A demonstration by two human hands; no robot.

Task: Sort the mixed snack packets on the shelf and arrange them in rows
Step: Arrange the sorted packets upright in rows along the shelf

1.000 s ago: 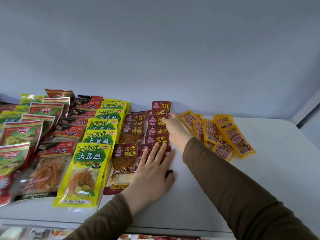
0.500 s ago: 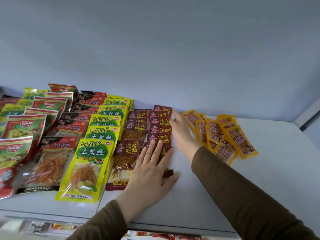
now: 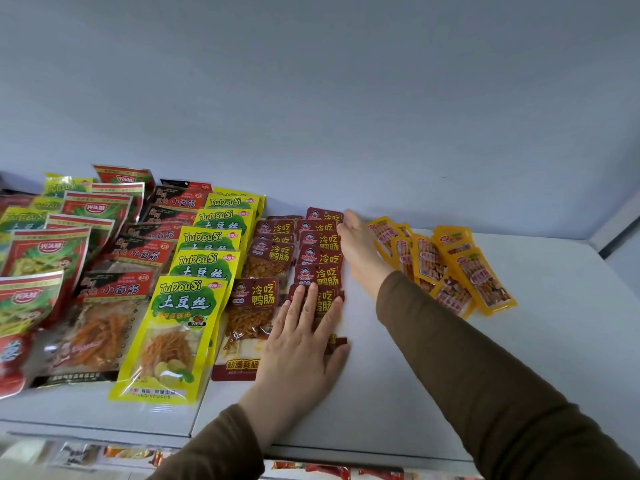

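Head view — bare shelf (image 3: 433, 393) beside hands

**Non-task surroundings**

Plain pale blue-grey back wall (image 3: 346, 98) fills the upper half of the view. At far right, a white side panel (image 3: 616, 223) with a dark gap beside it. Below the front edge, a lower level (image 3: 104, 455) shows blurred packaging in red, orange and silver; the items there are too blurred to identify.
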